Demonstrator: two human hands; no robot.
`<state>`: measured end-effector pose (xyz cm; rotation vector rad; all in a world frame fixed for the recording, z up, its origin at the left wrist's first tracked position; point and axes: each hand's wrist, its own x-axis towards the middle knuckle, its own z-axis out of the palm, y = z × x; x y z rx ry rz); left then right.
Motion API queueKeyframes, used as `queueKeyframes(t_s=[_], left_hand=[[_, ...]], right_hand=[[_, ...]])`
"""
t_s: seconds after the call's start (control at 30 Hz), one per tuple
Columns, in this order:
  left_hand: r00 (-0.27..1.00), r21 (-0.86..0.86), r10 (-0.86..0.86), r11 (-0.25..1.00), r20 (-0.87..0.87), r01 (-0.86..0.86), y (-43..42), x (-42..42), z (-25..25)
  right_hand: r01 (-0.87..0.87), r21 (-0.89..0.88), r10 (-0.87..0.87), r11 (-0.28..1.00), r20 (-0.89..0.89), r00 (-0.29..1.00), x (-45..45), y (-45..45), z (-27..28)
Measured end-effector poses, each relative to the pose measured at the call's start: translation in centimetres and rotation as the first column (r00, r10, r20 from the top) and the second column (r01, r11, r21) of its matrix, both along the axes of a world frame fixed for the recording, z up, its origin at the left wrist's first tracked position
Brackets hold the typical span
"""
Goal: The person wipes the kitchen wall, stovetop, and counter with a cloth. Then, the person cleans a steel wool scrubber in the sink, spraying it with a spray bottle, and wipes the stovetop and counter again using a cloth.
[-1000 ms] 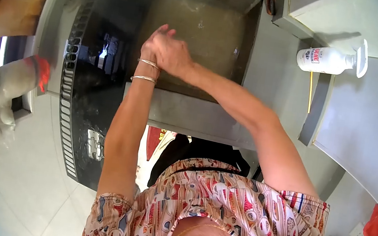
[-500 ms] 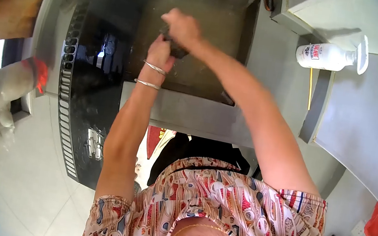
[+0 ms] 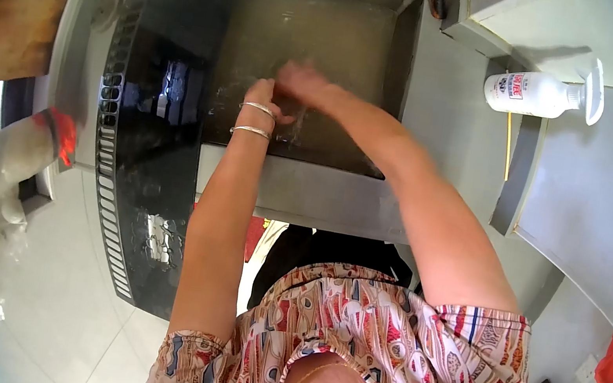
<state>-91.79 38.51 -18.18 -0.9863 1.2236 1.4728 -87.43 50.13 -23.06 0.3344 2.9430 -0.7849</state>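
Note:
Both hands are low in a dark, square basin (image 3: pixel 394 70) of murky brownish water (image 3: pixel 337 38). My left hand (image 3: pixel 261 96), with two silver bangles (image 3: pixel 252 132) on its wrist, is at the water's surface. Its thumb sticks out to the right, while its other fingers are hidden. Just right of it and slightly farther away is my right hand (image 3: pixel 300 84), smeared by motion. Whatever lies between or under the hands is too dark and blurred to make out.
Left of the basin is a glossy black panel (image 3: pixel 155 145) with a slotted edge. A white pump bottle (image 3: pixel 531 94) lies on its side at right. A grey ledge (image 3: pixel 299 190) forms the near edge. Plastic bags (image 3: pixel 2 162) hang at far left.
Both hands were together above the water around a dark, soft-looking thing. My right hand has moved down and toward me into the water; that dark thing no longer shows clearly.

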Motion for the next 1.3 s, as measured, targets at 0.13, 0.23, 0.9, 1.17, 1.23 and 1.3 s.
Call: queueKeyframes(t_s=[0.13, 0.23, 0.9, 1.17, 1.23, 1.3], left_hand=[[0.993, -0.172, 0.073, 0.983, 0.093, -0.056, 0.7, 0.0, 2.7], [0.995, -0.115, 0.067, 0.992, 0.080, -0.058, 0.5, 0.0, 5.9], [0.717, 0.514, 0.313, 0.855, -0.622, 0.073, -4.1, 0.1, 10.2], [0.878, 0.702, 0.319, 0.712, -0.357, 0.027, -3.8, 0.6, 11.4], [0.857, 0.720, 0.414, 0.690, -0.308, -0.075, -4.1, 0.5, 10.6], [0.877, 0.802, 0.409, 0.596, -0.252, -0.047, -4.2, 0.7, 11.8]], right_hand=[[0.037, 0.124, -0.052, 0.992, 0.113, 0.992, -0.1, 0.4, 2.3], [0.420, -0.658, -0.206, 0.625, 0.380, 0.902, -1.5, 0.7, 8.4], [0.104, -0.981, -0.039, -0.162, 0.112, 0.993, -0.5, 3.7, 16.0], [-0.499, -0.431, 0.280, 0.752, -0.476, 0.834, 1.4, 0.6, 18.3], [-0.400, -0.654, 0.189, 0.642, -0.371, 0.909, 1.6, 1.7, 18.9], [-0.096, -0.900, -0.034, 0.426, -0.122, 0.992, 1.4, 3.3, 19.1]])
